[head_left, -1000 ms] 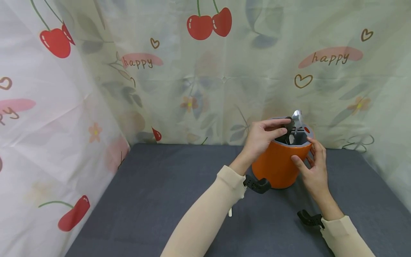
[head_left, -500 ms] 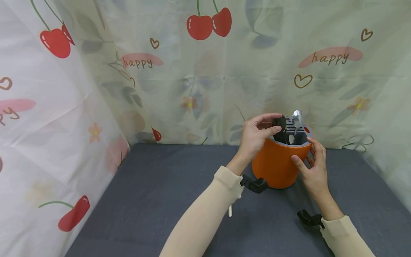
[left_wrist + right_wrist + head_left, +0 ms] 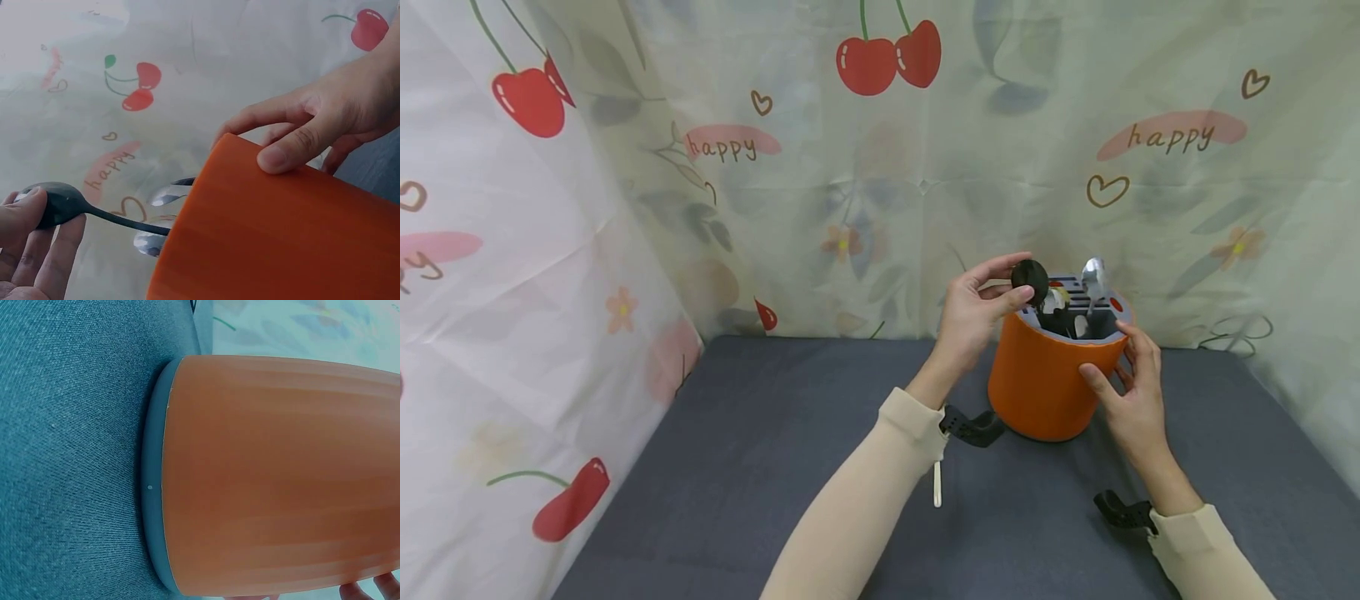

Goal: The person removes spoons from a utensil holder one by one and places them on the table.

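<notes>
My left hand pinches the bowl of a black spoon between thumb and fingers, at the left of the holder's top. In the left wrist view the bowl of this black spoon points up and its handle runs down behind the rim. The orange utensil holder, with a grey slotted top, stands upright on the table. My right hand holds its right side, thumb on the front, fingertips by the rim. A silver spoon sticks up out of the holder, near other utensils only partly visible.
A thin cream-coloured handle lies on the dark grey table, partly hidden by my left sleeve. Behind the table hangs a printed curtain, close to the holder's back. Another white printed cloth hangs along the left.
My left hand has moved left with the black spoon, from over the middle of the holder to its left edge. The right hand and the holder have stayed put.
</notes>
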`<state>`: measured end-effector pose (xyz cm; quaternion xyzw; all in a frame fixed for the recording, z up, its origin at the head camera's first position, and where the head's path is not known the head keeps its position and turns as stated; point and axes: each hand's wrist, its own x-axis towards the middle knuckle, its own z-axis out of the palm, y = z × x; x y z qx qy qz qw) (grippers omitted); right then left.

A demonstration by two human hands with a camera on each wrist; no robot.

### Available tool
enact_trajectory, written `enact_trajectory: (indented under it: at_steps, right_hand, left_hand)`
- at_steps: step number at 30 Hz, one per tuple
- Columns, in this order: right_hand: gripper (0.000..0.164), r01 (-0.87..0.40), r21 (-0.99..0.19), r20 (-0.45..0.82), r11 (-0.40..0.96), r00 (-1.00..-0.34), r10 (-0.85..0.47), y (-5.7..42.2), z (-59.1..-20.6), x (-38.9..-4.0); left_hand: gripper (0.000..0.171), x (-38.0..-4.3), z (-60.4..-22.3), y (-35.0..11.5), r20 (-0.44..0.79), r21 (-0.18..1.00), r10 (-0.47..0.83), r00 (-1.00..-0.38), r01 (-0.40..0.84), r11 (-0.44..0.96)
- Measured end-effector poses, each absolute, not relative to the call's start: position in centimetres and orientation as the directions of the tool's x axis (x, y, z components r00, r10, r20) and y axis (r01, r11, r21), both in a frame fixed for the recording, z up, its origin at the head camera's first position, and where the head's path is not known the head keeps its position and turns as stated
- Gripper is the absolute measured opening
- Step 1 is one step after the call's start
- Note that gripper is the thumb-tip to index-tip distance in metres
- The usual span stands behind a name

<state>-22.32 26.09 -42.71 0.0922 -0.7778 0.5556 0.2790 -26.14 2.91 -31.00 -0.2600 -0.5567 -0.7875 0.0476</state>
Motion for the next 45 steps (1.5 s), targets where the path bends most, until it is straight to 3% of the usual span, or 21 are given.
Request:
enact_trajectory:
  at_steps: [15,28,37,45]
  right_hand:
    - [0.071,-0.455,-0.813,0.539,0.363,-0.824,0.175,26.0,-42.7,-22.2]
    - [0.072,-0.452,-0.815,0.536,0.364,-0.826,0.174,26.0,-42.7,-22.2]
    - [0.072,-0.449,-0.815,0.534,0.366,-0.827,0.175,25.9,-42.8,-22.2]
    - [0.071,-0.44,-0.821,0.525,0.365,-0.832,0.179,25.9,-42.8,-22.1]
  left_hand:
    - [0.043,-25.3,-29.4,0.3,0.556,0.768,0.158,-0.816,0.432,-0.473]
    - [0.045,-25.0,-27.8,-3.0,0.531,0.715,0.088,-0.843,0.39,-0.58]
    - [0.045,-24.7,-26.8,-5.0,0.541,0.689,0.036,-0.84,0.418,-0.592]
    - [0.048,-24.9,-27.1,-6.8,0.541,0.735,0.053,-0.839,0.442,-0.514]
